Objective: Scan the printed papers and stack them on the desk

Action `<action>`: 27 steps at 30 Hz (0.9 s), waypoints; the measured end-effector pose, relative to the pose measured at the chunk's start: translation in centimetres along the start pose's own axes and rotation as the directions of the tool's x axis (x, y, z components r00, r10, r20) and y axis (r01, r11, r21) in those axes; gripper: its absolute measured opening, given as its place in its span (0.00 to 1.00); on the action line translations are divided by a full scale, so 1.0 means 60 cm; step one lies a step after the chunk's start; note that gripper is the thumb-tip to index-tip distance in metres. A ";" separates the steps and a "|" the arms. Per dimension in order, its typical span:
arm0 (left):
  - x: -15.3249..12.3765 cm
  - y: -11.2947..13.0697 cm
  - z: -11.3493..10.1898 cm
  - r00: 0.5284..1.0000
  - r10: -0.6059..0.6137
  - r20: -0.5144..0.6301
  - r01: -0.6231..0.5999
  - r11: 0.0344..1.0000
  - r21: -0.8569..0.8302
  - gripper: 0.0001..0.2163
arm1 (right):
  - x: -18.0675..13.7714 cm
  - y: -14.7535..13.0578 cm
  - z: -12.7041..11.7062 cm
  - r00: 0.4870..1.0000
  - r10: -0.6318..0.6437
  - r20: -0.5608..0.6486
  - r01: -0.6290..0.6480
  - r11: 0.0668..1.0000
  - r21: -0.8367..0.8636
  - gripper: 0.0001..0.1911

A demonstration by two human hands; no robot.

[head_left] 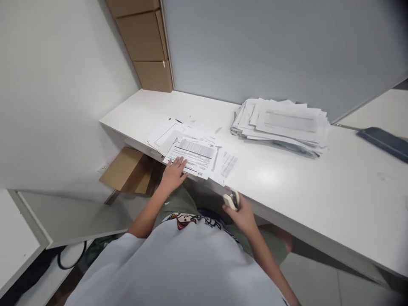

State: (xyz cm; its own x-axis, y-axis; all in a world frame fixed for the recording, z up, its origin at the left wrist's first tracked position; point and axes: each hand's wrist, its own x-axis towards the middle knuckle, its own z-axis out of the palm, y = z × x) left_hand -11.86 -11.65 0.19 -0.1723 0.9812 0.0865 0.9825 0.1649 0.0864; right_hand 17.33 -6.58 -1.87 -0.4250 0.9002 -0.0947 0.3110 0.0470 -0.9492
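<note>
My left hand (174, 172) lies flat with fingers spread on the near edge of a printed sheet (194, 155), the top one of a small loose pile of papers (174, 136) at the front of the white desk (318, 182). My right hand (242, 212) is closed around a small cream-coloured stapler (231, 199), held just at the desk's front edge, next to the right corner of the papers.
A thick, untidy stack of papers (283, 125) lies at the back of the desk by the grey partition. A dark phone or tablet (384, 142) rests at the far right. Cardboard boxes (143, 42) stand in the corner; a flat cardboard piece (126, 170) sits under the desk.
</note>
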 end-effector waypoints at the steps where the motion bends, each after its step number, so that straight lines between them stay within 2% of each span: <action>1: -0.005 0.009 0.005 0.998 0.001 -0.060 -0.001 1.000 -0.007 0.23 | 0.009 -0.009 0.011 0.999 -0.002 0.048 0.005 0.998 -0.055 0.33; 3: -0.005 0.020 0.011 0.987 -0.007 -0.161 0.003 1.000 -0.028 0.20 | 0.022 -0.018 0.027 0.998 0.042 0.056 -0.033 0.988 -0.152 0.39; 6: 0.011 0.029 0.013 0.970 0.054 -0.238 -0.068 0.996 -0.051 0.19 | 0.030 -0.017 0.037 0.995 0.091 -0.036 -0.096 0.974 -0.207 0.39; 9: 0.032 0.046 0.015 0.945 0.246 -0.216 -0.261 0.964 -0.044 0.19 | 0.026 -0.010 0.033 0.994 0.054 -0.099 -0.072 0.980 -0.185 0.35; 11: 0.044 0.067 0.019 0.907 0.387 -0.167 -0.399 0.916 -0.046 0.19 | 0.020 -0.005 0.024 0.991 0.019 -0.135 -0.044 0.982 -0.183 0.32; 14: 0.057 0.108 0.026 0.860 0.496 -0.121 -0.506 0.861 -0.060 0.20 | 0.004 0.005 0.000 0.979 0.004 -0.205 -0.046 0.978 -0.205 0.29; 20: 0.071 0.171 0.038 0.906 0.406 -0.120 -0.415 0.908 -0.057 0.21 | -0.039 0.030 -0.061 0.934 0.041 -0.355 -0.090 0.988 -0.122 0.27; 24: 0.079 0.169 0.032 0.895 0.442 -0.063 -0.445 0.894 -0.054 0.22 | -0.048 0.036 -0.089 0.938 0.050 -0.344 -0.075 0.995 -0.061 0.28; 27: 0.086 0.154 0.022 0.880 0.473 -0.046 -0.475 0.875 -0.095 0.21 | -0.040 0.039 -0.090 0.960 0.074 -0.271 -0.092 0.994 -0.054 0.35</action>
State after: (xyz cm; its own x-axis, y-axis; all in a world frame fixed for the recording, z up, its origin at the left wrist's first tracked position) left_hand -3.57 -4.96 0.11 0.3094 0.9368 0.1631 0.9347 -0.3311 0.1291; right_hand 23.65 -6.27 -2.24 -0.1543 0.9848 -0.0794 0.3938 -0.0124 -0.9191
